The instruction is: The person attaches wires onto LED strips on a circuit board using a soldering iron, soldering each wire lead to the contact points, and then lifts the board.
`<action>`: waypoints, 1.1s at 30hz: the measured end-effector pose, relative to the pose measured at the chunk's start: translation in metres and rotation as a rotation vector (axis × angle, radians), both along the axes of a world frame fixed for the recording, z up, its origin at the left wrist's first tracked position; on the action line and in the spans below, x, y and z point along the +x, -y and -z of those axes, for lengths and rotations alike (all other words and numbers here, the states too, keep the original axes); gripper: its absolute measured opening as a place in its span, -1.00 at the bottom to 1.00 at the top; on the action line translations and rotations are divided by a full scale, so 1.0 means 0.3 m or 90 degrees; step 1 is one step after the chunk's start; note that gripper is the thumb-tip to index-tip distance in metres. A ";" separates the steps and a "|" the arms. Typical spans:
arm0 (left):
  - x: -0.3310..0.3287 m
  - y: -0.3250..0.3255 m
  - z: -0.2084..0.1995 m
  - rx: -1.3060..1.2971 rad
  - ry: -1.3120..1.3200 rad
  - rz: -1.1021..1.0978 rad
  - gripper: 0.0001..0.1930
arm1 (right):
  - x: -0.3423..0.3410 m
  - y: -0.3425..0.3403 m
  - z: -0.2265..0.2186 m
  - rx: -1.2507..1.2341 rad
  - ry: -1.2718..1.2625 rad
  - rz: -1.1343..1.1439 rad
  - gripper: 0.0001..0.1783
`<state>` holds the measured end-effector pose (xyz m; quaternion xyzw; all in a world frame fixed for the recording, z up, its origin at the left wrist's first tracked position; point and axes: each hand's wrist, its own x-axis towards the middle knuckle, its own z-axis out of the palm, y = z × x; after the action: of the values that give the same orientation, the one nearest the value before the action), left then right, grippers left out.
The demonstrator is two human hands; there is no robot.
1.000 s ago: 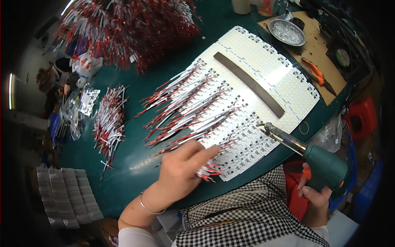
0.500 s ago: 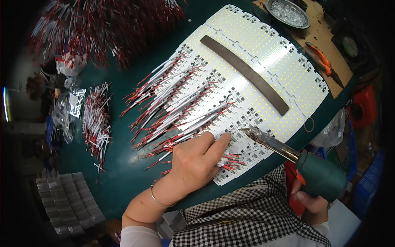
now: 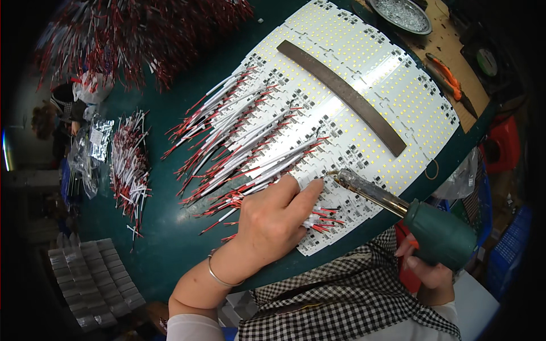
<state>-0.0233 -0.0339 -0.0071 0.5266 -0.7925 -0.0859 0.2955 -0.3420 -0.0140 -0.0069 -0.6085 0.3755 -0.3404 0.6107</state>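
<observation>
A white LED circuit board sheet (image 3: 358, 74) dotted with yellow LEDs lies on the table. Rows of red and white wires (image 3: 250, 153) stand along its left part. Over its lower portion, my left hand (image 3: 273, 219) is closed round a small bundle of red and white wires (image 3: 323, 220), whose ends poke out below the fingers. Thumb and forefinger point at the board's contacts; whether a single wire sits between them is hidden. My right hand (image 3: 429, 273) grips a green soldering gun (image 3: 441, 236) from below. Its tip is close to my left fingertips, at the board.
A dark curved bar (image 3: 341, 96) lies across the board. Loose wires (image 3: 129, 165) are heaped at left, with a larger mass of wires (image 3: 142, 40) behind. A metal bowl (image 3: 402, 14) and orange-handled pliers (image 3: 446, 79) are at the far right. Stacked grey pieces (image 3: 96, 284) stand lower left.
The soldering gun's tip has shifted slightly left and up, closer to my left fingertips. My left hand stays nearly in place, still holding the wires.
</observation>
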 end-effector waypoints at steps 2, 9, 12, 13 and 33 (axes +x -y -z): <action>0.000 -0.001 0.003 0.001 -0.005 0.000 -0.44 | 0.010 0.001 -0.006 0.018 0.004 0.011 -0.48; 0.001 0.000 0.001 -0.002 -0.006 0.001 -0.46 | 0.050 0.008 -0.030 0.052 -0.006 0.066 -0.55; 0.000 0.004 -0.002 -0.006 -0.015 0.007 -0.45 | 0.014 -0.007 -0.033 0.272 0.049 0.133 -0.51; 0.000 0.002 -0.003 -0.004 -0.016 0.006 -0.45 | 0.016 -0.001 -0.039 0.274 0.048 0.133 -0.51; 0.012 0.024 0.032 -0.032 -0.025 0.085 -0.57 | -0.017 -0.066 -0.053 0.134 0.060 0.237 -0.31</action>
<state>-0.0196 -0.0412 -0.0168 0.4633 -0.8217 -0.0953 0.3179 -0.3471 0.0060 0.0090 -0.4450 0.4858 -0.4344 0.6143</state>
